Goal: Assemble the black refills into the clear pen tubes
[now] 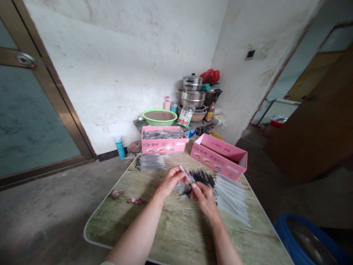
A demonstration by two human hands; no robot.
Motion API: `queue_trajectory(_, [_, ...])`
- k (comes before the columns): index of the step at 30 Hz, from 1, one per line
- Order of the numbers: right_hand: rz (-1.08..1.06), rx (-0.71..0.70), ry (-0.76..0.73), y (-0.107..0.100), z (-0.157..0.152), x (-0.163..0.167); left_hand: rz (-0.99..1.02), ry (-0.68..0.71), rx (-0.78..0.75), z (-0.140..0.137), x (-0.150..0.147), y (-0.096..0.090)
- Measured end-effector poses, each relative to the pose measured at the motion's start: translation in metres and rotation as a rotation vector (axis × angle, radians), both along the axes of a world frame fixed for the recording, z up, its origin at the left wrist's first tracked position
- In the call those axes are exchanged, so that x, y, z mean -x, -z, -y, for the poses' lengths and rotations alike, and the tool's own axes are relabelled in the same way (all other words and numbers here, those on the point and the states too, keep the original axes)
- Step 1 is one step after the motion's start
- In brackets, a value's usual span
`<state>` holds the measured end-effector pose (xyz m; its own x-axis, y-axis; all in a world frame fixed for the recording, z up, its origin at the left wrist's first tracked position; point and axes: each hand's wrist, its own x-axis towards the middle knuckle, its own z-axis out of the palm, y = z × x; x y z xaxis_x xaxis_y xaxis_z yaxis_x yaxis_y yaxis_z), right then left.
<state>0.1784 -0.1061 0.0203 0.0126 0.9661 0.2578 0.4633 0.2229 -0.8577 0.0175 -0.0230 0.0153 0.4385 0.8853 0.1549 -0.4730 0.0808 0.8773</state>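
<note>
Above the middle of the table, both my hands are closed on one slim translucent white pen barrel (185,173). My left hand (173,179) pinches it near its upper end, and my right hand (204,198) grips its lower end. Beneath and beyond the fingers lies a heap of thin black pen parts (203,177), partly hidden by my right hand. To the right, a spread of long translucent tubes (233,200) lies side by side. Farther left on the table rests a row of pale pens with dark ends (151,162).
At the table's (121,224) far edge stands a pink box (164,146) filled with pens. Another pink box (217,162) sits at the right, its inside partly visible. Behind are a green basin (160,122) and stacked pots (192,96). A blue tub (289,235) stands at lower right.
</note>
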Motion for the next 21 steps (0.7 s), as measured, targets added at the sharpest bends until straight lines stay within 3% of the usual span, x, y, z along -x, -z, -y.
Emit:
queue_trajectory(7, [-0.417, 0.292, -0.172, 0.005, -0.002, 0.003, -0.035, -0.09, -0.051, -0.003, 0.004, -0.001])
queue_trajectory(11, [-0.449, 0.276, -0.185, 0.007, -0.002, 0.004, -0.118, -0.04, -0.085, -0.003, 0.002, 0.001])
queue_trajectory(14, [-0.306, 0.167, -0.107, 0.009, -0.003, 0.005, -0.129, -0.068, -0.037, -0.003, -0.001, 0.005])
queue_trajectory(19, [0.247, -0.121, 0.116, 0.009, -0.001, 0.012, -0.134, -0.137, 0.061, -0.008, -0.004, 0.013])
queue_trajectory(21, [0.296, -0.147, 0.157, 0.008, -0.001, 0.014, -0.141, -0.135, 0.061, -0.009, -0.002, 0.013])
